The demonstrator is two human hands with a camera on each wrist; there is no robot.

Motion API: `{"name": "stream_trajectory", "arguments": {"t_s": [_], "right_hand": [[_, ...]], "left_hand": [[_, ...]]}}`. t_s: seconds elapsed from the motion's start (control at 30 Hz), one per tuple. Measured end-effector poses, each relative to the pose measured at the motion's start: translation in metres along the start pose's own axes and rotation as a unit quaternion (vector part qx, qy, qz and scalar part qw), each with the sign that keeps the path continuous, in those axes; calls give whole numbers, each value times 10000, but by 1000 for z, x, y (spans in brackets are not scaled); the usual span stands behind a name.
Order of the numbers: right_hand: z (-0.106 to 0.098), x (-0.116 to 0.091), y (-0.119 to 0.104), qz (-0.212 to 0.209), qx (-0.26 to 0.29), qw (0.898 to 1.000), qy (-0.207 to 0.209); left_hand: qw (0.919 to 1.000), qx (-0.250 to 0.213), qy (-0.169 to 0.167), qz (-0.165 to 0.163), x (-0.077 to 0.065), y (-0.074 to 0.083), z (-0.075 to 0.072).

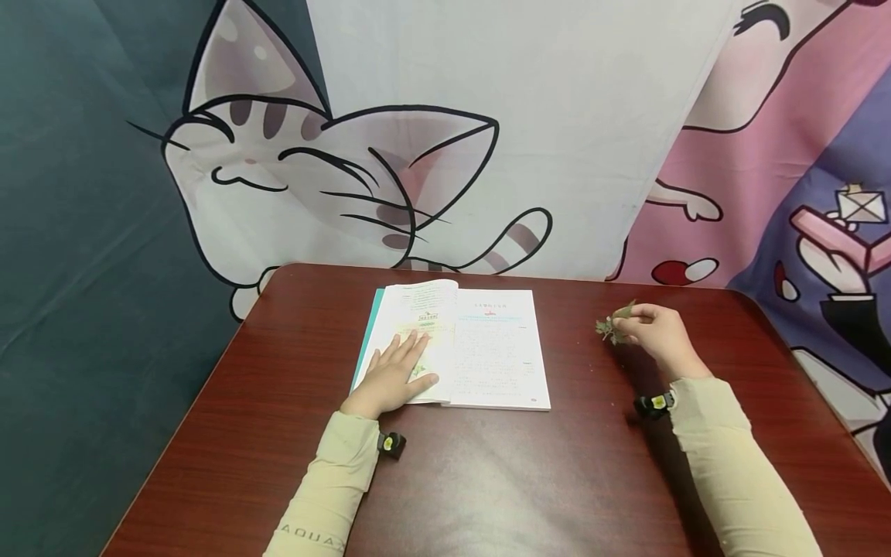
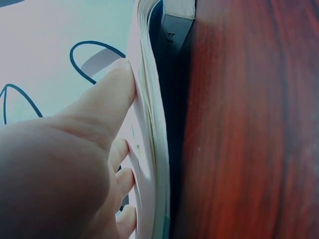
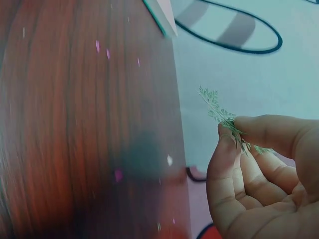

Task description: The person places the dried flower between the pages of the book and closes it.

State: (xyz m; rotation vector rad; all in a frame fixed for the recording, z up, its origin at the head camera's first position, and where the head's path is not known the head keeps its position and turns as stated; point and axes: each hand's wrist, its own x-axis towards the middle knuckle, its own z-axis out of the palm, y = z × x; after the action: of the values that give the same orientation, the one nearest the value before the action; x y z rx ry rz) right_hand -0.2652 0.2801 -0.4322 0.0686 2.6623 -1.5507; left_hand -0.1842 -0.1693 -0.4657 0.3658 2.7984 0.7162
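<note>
An open book (image 1: 494,348) with printed pages lies on the dark red-brown table, a teal cover edge showing at its left. Spread flat, my left hand (image 1: 391,374) presses on the left page, fingers straight and apart. From the left wrist view, the thumb and fingertips rest against the curved stack of pages (image 2: 149,109). Off to the right of the book, my right hand (image 1: 657,338) pinches a small green leafy sprig (image 1: 610,329) above the table. In the right wrist view the sprig's feathery leaves (image 3: 214,107) stick out past thumb and forefinger.
The wooden table (image 1: 487,480) ends at a back edge just behind the book. A cloth backdrop (image 1: 557,93) with cartoon cats hangs behind it. Several tiny bits (image 3: 169,160) lie scattered on the tabletop near the right hand.
</note>
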Motion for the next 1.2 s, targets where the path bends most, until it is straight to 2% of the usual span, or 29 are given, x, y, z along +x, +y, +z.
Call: {"name": "stream_trajectory", "arguments": {"t_s": [0.23, 0.73, 1.2], "right_hand": [[20, 0, -9, -120, 462, 9989, -23], [54, -6, -33, -121, 894, 9953, -348], [109, 3, -48, -309, 1380, 9858, -900]], "left_hand": [[10000, -57, -30, 21, 0, 0, 0], [10000, -63, -30, 7, 1, -1, 0], [10000, -90, -34, -1, 0, 0, 0]]}}
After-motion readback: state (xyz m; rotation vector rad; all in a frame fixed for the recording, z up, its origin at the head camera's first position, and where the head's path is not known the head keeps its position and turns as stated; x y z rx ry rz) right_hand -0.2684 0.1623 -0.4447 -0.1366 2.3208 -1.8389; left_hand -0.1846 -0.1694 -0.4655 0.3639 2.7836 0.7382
